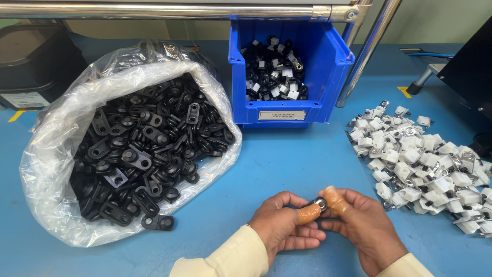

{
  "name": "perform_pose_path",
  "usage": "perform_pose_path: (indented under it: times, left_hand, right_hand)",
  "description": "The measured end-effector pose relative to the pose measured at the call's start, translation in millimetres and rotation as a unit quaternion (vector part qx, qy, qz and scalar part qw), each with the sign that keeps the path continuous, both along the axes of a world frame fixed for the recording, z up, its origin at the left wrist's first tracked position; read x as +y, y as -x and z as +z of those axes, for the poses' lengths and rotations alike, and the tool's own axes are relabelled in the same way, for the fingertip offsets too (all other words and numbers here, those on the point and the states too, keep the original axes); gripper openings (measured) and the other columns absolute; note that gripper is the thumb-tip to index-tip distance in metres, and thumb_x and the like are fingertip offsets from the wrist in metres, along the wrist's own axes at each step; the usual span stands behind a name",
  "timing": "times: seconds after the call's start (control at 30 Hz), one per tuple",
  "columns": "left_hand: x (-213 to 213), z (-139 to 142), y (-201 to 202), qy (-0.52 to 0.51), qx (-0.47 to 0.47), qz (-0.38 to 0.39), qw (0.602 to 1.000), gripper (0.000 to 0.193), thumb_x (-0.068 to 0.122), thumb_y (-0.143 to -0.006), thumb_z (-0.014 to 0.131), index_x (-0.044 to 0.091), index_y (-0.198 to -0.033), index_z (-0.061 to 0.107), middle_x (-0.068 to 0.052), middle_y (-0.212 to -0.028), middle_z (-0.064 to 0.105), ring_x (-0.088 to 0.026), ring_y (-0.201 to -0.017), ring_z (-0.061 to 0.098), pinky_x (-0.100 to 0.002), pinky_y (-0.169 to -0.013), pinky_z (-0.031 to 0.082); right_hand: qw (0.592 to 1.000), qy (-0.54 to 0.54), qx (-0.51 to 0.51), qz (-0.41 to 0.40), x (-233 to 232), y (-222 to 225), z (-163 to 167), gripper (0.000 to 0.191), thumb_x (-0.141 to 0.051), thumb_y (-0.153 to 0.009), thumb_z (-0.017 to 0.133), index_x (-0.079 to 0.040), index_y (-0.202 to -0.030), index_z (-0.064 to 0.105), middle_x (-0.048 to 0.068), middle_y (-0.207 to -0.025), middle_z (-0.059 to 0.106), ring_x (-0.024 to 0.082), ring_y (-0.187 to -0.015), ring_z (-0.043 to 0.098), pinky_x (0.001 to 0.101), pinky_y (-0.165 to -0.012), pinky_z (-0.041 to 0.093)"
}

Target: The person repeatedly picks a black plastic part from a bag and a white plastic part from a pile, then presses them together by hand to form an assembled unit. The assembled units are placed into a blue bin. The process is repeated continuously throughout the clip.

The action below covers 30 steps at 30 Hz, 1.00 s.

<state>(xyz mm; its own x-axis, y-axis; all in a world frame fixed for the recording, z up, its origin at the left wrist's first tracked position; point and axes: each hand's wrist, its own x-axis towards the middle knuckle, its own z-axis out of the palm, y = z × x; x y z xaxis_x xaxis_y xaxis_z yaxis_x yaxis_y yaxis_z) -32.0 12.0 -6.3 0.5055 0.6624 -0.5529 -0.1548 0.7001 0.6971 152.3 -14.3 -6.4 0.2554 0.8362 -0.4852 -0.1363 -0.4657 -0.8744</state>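
Both hands — left [284, 225], right [361, 225] — pinch small black clip [320, 205], long axis approx left-right.

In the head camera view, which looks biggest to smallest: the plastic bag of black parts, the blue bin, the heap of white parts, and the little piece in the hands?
1. Plastic bag of black parts
2. Blue bin and heap of white parts: about alike; the bin stands farther back, so unsure.
3. Small piece, pinched between both hands.
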Motion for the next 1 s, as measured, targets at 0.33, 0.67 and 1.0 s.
perform_pose_path:
  times: [0.33, 0.67, 1.0]
  left_hand:
    - [-6.8, 7.9, -17.3, -0.031, 0.129, 0.048, 0.99, 0.024, 0.015, -0.093, 0.072, 0.003, -0.11, 0.058, -0.016, -0.096, 0.074, -0.023, -0.072, 0.077, -0.033, -0.061, 0.066]
    - [-3.8, 2.1, -5.6, 0.026, -0.004, 0.073, 0.997, 0.03, 0.018, -0.094, 0.072, 0.003, -0.111, 0.051, -0.018, -0.095, 0.071, -0.027, -0.081, 0.079, -0.036, -0.069, 0.068]
    - [-8.2, 9.6, -13.7, -0.033, 0.039, 0.066, 0.997, 0.026, 0.016, -0.095, 0.069, 0.004, -0.109, 0.052, -0.019, -0.089, 0.074, -0.026, -0.075, 0.078, -0.036, -0.064, 0.067]
  right_hand:
    - [0.993, -0.051, -0.09, -0.063, 9.4, 9.6, -28.1, 0.027, -0.022, -0.095, 0.067, 0.004, -0.096, 0.071, 0.012, -0.08, 0.071, 0.02, -0.067, 0.063, 0.0338, -0.064, 0.054]
    - [0.997, 0.005, -0.001, -0.082, 0.0, 15.1, 4.0, 0.04, -0.041, -0.101, 0.06, -0.002, -0.105, 0.067, 0.01, -0.093, 0.072, 0.019, -0.081, 0.067, 0.0373, -0.07, 0.056]
    - [0.994, -0.057, 0.0, -0.095, 3.7, 23.0, -16.9, 0.027, -0.022, -0.095, 0.065, 0.004, -0.102, 0.068, 0.012, -0.083, 0.073, 0.02, -0.069, 0.064, 0.0341, -0.066, 0.054]
